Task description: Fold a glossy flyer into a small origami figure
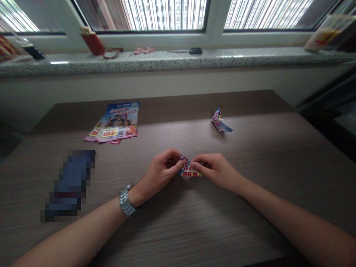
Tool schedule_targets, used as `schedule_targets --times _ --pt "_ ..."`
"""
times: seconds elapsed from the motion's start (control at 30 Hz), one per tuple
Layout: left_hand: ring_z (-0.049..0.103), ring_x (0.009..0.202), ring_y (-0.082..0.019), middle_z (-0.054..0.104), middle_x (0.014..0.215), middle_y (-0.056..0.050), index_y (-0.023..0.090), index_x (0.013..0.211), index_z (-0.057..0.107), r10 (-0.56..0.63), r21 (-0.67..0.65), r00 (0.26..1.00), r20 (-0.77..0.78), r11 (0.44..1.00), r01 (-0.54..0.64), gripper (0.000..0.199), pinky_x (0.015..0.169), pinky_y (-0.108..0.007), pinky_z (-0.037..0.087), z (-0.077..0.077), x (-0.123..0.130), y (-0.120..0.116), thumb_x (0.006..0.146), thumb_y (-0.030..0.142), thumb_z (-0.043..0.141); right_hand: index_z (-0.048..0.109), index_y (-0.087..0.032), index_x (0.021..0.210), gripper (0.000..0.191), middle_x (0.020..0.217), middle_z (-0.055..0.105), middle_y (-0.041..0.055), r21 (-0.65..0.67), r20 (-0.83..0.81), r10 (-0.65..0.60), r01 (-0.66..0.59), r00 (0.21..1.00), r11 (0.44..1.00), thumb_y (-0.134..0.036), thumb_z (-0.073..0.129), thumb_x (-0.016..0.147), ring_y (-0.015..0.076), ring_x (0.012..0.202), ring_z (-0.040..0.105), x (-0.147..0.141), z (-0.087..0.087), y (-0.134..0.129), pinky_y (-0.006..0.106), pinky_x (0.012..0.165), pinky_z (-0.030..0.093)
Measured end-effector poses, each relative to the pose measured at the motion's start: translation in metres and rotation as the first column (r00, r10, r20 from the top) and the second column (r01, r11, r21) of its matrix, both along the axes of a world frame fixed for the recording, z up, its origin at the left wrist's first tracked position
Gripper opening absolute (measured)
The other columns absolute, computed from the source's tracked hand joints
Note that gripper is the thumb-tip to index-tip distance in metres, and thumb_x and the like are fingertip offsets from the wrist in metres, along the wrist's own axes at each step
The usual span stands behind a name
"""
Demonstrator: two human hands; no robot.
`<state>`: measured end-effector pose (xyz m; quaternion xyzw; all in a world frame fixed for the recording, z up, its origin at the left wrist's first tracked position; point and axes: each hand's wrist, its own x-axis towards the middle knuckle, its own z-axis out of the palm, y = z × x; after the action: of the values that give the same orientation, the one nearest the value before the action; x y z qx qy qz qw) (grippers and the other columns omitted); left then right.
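One folded paper (191, 173), printed, pinched between thumb and finger of both left hand (162, 167) and right hand (218, 170), over middle of tabletop (178, 226). Probably light, thin, springy at creases, easily torn; best held lightly by opposite edges, near folds.

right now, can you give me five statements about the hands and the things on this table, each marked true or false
1. The left hand and right hand both hold one small folded paper. True.
2. The metal-band wristwatch is on the right wrist. False: the wristwatch is on the left wrist.
3. The printed flyers overlap one another. True.
4. The other folded piece lies on the windowsill. False: the other folded piece lies on the table, beyond the right hand.
5. The top flyer shows 89.9 on yellow. True.
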<state>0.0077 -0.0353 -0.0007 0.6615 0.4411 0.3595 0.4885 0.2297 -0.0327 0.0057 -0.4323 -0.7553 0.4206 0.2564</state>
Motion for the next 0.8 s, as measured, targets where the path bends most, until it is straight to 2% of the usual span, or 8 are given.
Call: schedule_targets --times 0.13,0.27,0.6,0.8 --pt "0.057 0.068 -0.011 0.063 0.076 0.001 0.017 0.089 0.062 0.064 0.007 0.998 0.002 0.998 -0.064 0.024 0.061 -0.020 0.046 -0.0003 -0.0014 0.0004 0.092 0.039 0.069 0.074 -0.016 0.091 0.031 0.076 0.073 0.0024 -0.044 -0.039 -0.018 0.016 0.999 0.999 -0.040 0.056 0.099 0.0144 0.067 0.062 0.0004 0.0002 -0.0004 0.024 0.061 0.043" --pt "0.058 0.068 -0.011 0.063 0.076 0.001 0.017 0.090 0.062 0.058 0.016 0.998 -0.032 0.998 -0.057 0.022 0.062 -0.021 0.046 0.0019 -0.0012 -0.0001 0.094 0.038 0.066 0.074 -0.017 0.094 0.030 0.078 0.075 0.0032 -0.073 -0.056 -0.021 0.017 0.998 0.997 -0.040 0.056 0.099 0.0157 0.068 0.065 0.0001 -0.0001 -0.0010 0.025 0.062 0.045" --pt "0.063 0.071 -0.012 0.069 0.080 0.000 0.017 0.097 0.068 -0.036 0.044 0.996 -0.080 0.998 0.040 0.020 0.063 -0.020 0.049 0.0033 -0.0007 -0.0013 0.093 0.037 0.066 0.072 -0.018 0.090 0.029 0.079 0.072 0.0040 0.189 0.069 0.027 -0.040 0.997 0.981 -0.037 0.053 0.102 0.0158 0.071 0.064 0.0043 0.0018 0.0012 0.025 0.065 0.043" --pt "0.066 0.075 -0.014 0.074 0.086 -0.002 0.017 0.095 0.072 -0.072 0.038 0.990 -0.120 0.996 0.077 0.021 0.068 -0.022 0.051 0.0016 -0.0021 0.0004 0.094 0.037 0.066 0.072 -0.018 0.092 0.028 0.083 0.074 0.0054 0.242 0.095 0.086 -0.107 0.992 0.964 -0.036 0.052 0.103 0.0166 0.075 0.067 0.0058 0.0007 0.0002 0.025 0.069 0.045"
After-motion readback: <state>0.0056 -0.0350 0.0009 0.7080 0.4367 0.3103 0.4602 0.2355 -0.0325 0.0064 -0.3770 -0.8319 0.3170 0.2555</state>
